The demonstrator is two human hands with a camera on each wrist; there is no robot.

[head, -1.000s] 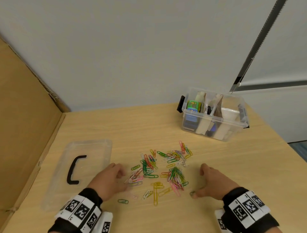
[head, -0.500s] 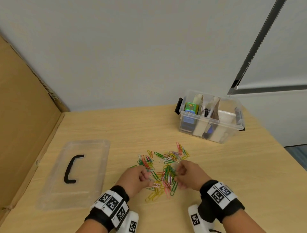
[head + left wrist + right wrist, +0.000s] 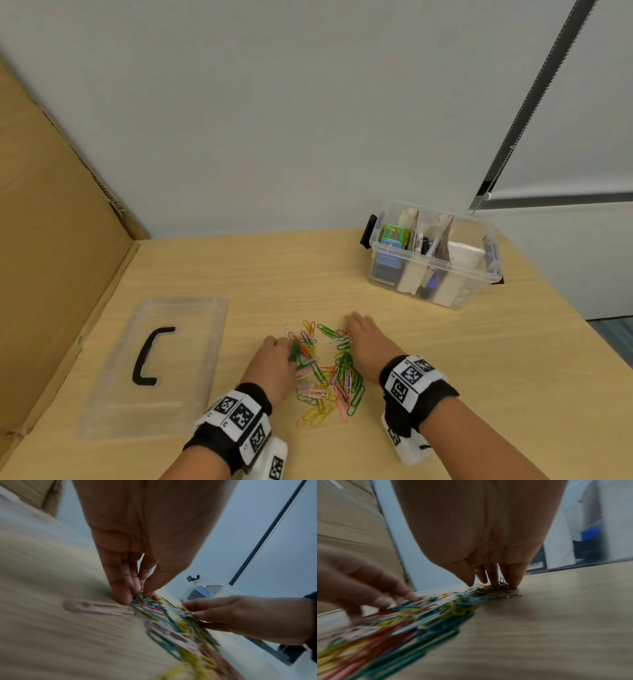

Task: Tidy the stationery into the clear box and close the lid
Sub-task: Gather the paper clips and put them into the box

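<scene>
Hands, left [image 3: 274,363] and right [image 3: 366,337]: fingers straight, flanking paper clips [image 3: 329,373]. Step: gathering. Next: scoop into box [image 3: 435,270].

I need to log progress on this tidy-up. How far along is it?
Done: the box already holds several items. In hand: the left hand and right hand flank the paper clips on the table, fingertips touching the heap. Left: none of the clips is lifted or boxed yet, and the lid lies off, flat at the left.
</scene>
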